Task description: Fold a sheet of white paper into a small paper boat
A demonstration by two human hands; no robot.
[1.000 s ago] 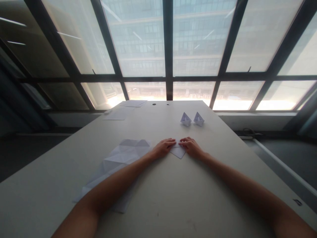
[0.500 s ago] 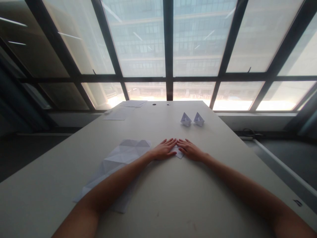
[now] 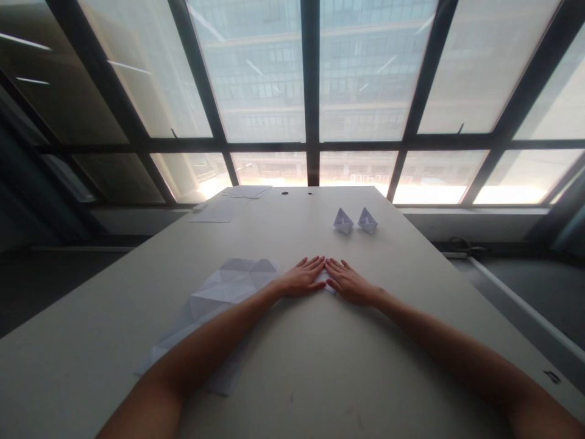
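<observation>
Two bare hands of yours, left hand (image 3: 301,278) and right hand (image 3: 353,285), meet over the small folded paper (image 3: 329,289) on the tabletop (image 3: 320,360). It lies beneath and between your fingers, with a little of it showing on your side, just below the thumbs. Neither hand is clearly nearer; both touch it, coming in from opposite sides. Your fingers are straight and spread flat on it, clenched around nothing. They cover too much for you to tell its long axis.

Beyond your right hand stand two folded paper shapes, a left one (image 3: 342,222) and a right one (image 3: 367,221), side by side with peaks up. A creased sheet (image 3: 231,283) lies to your left, partly behind your left forearm. You can read no brand, label or writing on any paper.
</observation>
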